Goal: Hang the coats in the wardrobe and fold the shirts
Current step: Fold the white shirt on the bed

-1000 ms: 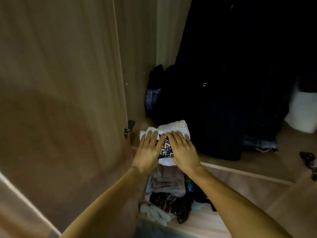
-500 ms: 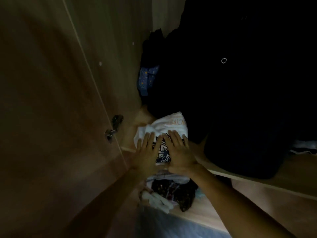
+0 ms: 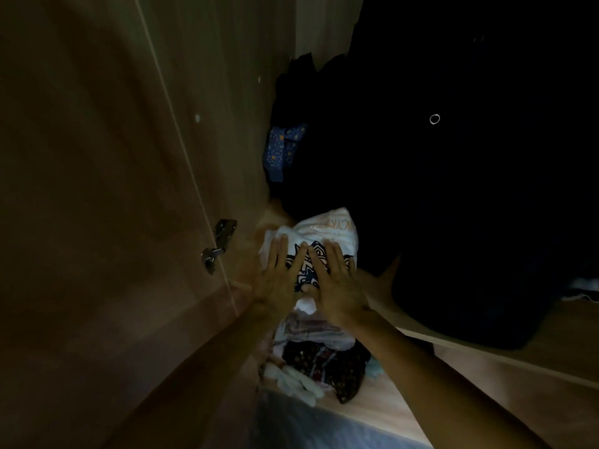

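**Hands remain flat on the folded shirt as the view dims**

The folded shirt, white with a dark print, lies in the left corner of the wardrobe floor, near the door hinge and against the dark hanging coats. The left hand and right hand press on it side by side, fingers straight and slightly spread, gripping nothing, just as a second ago. What has changed is the view: nearer, tilted and much darker. A pile of clothes sits below the ledge.
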